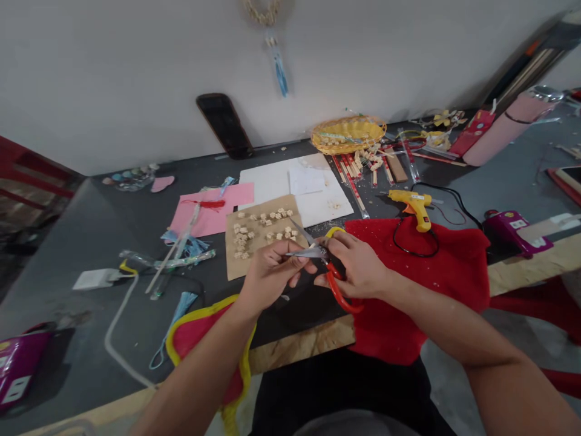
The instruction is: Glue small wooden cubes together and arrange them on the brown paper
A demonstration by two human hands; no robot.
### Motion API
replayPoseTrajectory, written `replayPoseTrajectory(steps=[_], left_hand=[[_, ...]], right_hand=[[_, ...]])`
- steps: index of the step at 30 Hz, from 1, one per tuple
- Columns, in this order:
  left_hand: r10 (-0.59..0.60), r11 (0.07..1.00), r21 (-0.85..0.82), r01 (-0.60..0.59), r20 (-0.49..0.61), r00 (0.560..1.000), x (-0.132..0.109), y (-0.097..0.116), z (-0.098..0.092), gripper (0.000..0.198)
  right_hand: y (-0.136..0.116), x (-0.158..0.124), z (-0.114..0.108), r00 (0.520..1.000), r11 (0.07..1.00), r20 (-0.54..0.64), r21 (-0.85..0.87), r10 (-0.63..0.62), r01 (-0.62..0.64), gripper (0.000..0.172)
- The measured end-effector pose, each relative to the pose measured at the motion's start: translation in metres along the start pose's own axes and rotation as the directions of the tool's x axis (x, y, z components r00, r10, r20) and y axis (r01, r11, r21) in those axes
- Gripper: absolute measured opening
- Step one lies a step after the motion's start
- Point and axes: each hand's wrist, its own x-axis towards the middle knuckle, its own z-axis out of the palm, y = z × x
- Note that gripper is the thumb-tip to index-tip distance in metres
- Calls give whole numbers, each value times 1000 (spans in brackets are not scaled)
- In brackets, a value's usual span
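My right hand (361, 266) grips a pair of scissors (338, 287) with red and yellow handles, its blades parted and pointing left. Closed in a pinch, my left hand (276, 269) meets the blades; a small pale piece seems to sit between its fingertips and the scissors, too small to make out. Just beyond the hands lies a brown cardboard sheet (233, 269) bearing several small cream-coloured clusters (242, 237). Under my right forearm is a red cloth (458, 272), which hangs over the table's front edge.
A yellow glue gun (415, 206) with a black cord rests on the red cloth. Behind are a yellow basket (318, 144), red-wrapped chopsticks (356, 192) and white paper (267, 175). Left lie blue tassels (185, 301) and a white charger (95, 279). A phone (224, 126) leans on the wall.
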Motion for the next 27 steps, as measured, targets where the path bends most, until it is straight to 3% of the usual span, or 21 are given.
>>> replayPoseTrajectory(steps=[6,14,20,27], left_hand=[[37,999,27,-37,-3,999,1,-1,0,31],[-57,998,18,56,76,995,2,-2,-4,34],[-57,998,-17,58,74,996,2,-4,-4,33],[51,995,82,-51,-2,999,2,-3,0,29]], right_hand=[[2,2,2,1000,1000,9,28,11,-11,62],[9,3,5,999,999,4,18,-50,50,70],[2,0,0,999,1000,35,-1,-4,4,64],[-6,-1,-4,996,996,-8,-2,90,-90,63]])
